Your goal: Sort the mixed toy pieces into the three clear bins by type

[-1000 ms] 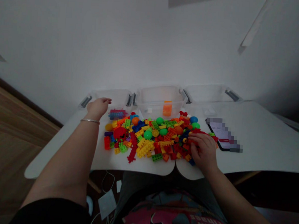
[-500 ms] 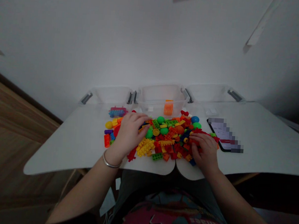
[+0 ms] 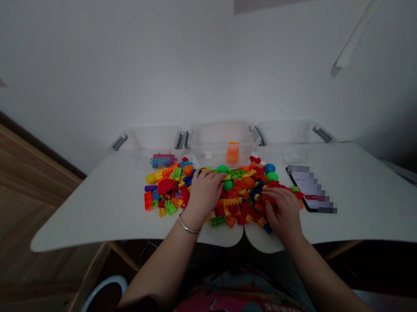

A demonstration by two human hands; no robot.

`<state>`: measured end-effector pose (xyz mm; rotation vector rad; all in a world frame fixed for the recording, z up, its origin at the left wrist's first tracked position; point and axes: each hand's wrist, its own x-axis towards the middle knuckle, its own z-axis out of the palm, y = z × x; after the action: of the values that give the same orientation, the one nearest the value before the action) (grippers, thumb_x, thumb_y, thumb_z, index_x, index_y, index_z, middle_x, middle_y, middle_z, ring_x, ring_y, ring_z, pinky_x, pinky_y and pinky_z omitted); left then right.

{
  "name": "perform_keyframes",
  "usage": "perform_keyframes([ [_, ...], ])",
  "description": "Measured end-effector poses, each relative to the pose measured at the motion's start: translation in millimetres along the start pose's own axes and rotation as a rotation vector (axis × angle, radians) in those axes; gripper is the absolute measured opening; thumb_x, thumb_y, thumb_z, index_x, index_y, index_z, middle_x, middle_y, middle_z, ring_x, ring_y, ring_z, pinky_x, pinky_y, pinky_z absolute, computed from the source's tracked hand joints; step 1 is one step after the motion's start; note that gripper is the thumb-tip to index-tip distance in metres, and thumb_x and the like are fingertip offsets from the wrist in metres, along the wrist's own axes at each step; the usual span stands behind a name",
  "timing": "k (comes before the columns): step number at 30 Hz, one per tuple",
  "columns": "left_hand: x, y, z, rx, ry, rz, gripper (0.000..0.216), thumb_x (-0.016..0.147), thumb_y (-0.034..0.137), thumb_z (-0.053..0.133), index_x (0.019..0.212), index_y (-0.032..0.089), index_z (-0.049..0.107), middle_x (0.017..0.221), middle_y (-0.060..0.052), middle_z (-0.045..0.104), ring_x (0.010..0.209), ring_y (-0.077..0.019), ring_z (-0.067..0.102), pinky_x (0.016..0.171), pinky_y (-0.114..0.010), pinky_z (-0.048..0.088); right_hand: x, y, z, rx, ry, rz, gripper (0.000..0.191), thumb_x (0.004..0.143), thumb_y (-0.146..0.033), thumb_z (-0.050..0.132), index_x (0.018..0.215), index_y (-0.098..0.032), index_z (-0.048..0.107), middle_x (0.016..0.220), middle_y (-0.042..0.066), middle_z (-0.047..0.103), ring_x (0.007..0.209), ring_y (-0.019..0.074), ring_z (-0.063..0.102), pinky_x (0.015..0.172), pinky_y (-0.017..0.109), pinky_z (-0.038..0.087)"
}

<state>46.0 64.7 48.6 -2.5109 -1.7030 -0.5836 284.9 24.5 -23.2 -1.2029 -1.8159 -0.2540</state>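
A heap of multicoloured plastic building blocks [image 3: 231,201], left hand [image 3: 205,191] over its middle, right hand [image 3: 283,208] at its right end

The heap lies beneath and between the hands, its long axis running sideways from well left of the left hand to just past the right. The left hand is nearer its middle; a smooth green plastic ball [image 3: 228,186] sits just right of that hand. A dark-blue-and-yellow plastic piece [image 3: 257,194] is just left of the right hand's fingertips. Both hands are palm down with bent fingers; I cannot tell whether either grips anything, since each hides the blocks below it. Beyond the hands stand three clear plastic bins with grey handles [image 3: 211,146]. An orange plastic block [image 3: 233,153] shows at the middle bin's front wall, inside or outside being hard to judge. Right of the right hand, a black phone [image 3: 307,186], partly pixelated, lies on the white tabletop [image 3: 95,215].
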Motion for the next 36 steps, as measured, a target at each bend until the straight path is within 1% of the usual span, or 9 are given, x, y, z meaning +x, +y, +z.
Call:
perform_keyframes([
  [4,5.4,1.4,-1.0,-0.002,-0.044,-0.051,0.017,0.09,0.027,0.058,0.102,0.022,0.068,0.102,-0.006,0.073,0.103,-0.0258,0.061,0.104,-0.045,0.037,0.3,-0.4,0.4,0.002,-0.002,0.007,0.018,0.087,-0.017,0.054,0.102,-0.022,0.064,0.105,0.006,0.071,0.1,0.0238,0.062,0.091,0.044,0.046],
  [11,13.2,-7.0,7.6,-0.091,-0.079,-0.078,0.012,0.088,0.03,0.061,0.095,0.023,0.068,0.093,-0.004,0.072,0.094,-0.0251,0.064,0.09,-0.04,0.044,0.1,0.8,1.6,0.003,0.001,-0.002,0.019,0.086,-0.016,0.055,0.103,-0.022,0.064,0.105,0.007,0.071,0.1,0.0245,0.063,0.091,0.045,0.046],
  [13,14.8,-9.2,10.3,-0.119,-0.08,-0.086,0.011,0.087,0.03,0.061,0.093,0.023,0.067,0.09,-0.003,0.072,0.093,-0.0246,0.064,0.094,-0.042,0.042,0.1,1.1,2.5,0.006,0.0,-0.001,0.02,0.086,-0.015,0.055,0.103,-0.021,0.064,0.104,0.007,0.071,0.099,0.0244,0.063,0.091,0.045,0.046],
  [16,15.5,-10.1,12.5,-0.129,-0.047,-0.062,0.009,0.088,0.029,0.059,0.092,0.023,0.066,0.088,-0.002,0.072,0.095,-0.0236,0.064,0.105,-0.048,0.034,0.2,0.9,3.2,0.01,0.001,0.002,0.019,0.086,-0.015,0.055,0.103,-0.02,0.064,0.104,0.008,0.07,0.099,0.0243,0.062,0.091,0.044,0.047],
  [19,15.3,-8.2,12.9,-0.096,-0.008,-0.036,0.009,0.089,0.028,0.057,0.091,0.022,0.064,0.087,-0.002,0.071,0.095,-0.0228,0.064,0.11,-0.05,0.03,0.3,-0.1,0.9,0.029,-0.008,-0.007,0.02,0.086,-0.016,0.054,0.103,-0.02,0.063,0.105,0.008,0.07,0.101,0.0249,0.061,0.092,0.045,0.045],
  [24,16.4,-3.4,13.4,0.02,0.061,-0.031,0.01,0.087,0.026,0.056,0.091,0.021,0.064,0.083,-0.003,0.071,0.09,-0.0218,0.065,0.114,-0.048,0.026,-0.2,-5.0,-7.2,0.124,-0.139,-0.123,0.029,0.086,-0.024,0.053,0.114,-0.021,0.061,0.114,0.008,0.068,0.11,0.0271,0.057,0.097,0.048,0.042],
  [29,17.7,-2.3,14.5,0.037,0.084,-0.027,0.014,0.085,0.023,0.057,0.096,0.02,0.064,0.086,-0.005,0.072,0.091,-0.023,0.066,0.113,-0.047,0.028,-0.5,-11.7,-7.3,0.106,-0.231,-0.244,0.037,0.082,-0.028,0.06,0.119,-0.022,0.061,0.119,0.007,0.067,0.113,0.0275,0.055,0.1,0.049,0.041],
  [32,18.1,-4.5,14.5,-0.036,0.072,-0.036,0.019,0.086,0.022,0.056,0.104,0.02,0.064,0.092,-0.005,0.073,0.095,-0.0238,0.066,0.112,-0.048,0.03,-0.8,-13.2,-4.2,0.086,-0.227,-0.256,0.036,0.083,-0.028,0.062,0.118,-0.023,0.063,0.118,0.006,0.069,0.112,0.0266,0.056,0.1,0.048,0.042],
  [36,19.7,-10.9,13.4,-0.181,0.06,-0.044,0.034,0.089,0.021,0.055,0.122,0.024,0.062,0.095,-0.003,0.074,0.094,-0.0219,0.066,0.105,-0.045,0.038,-1.6,-11.2,0.1,0.04,-0.178,-0.233,0.029,0.087,-0.025,0.062,0.115,-0.024,0.064,0.115,0.005,0.071,0.109,0.0241,0.058,0.099,0.045,0.044],
])
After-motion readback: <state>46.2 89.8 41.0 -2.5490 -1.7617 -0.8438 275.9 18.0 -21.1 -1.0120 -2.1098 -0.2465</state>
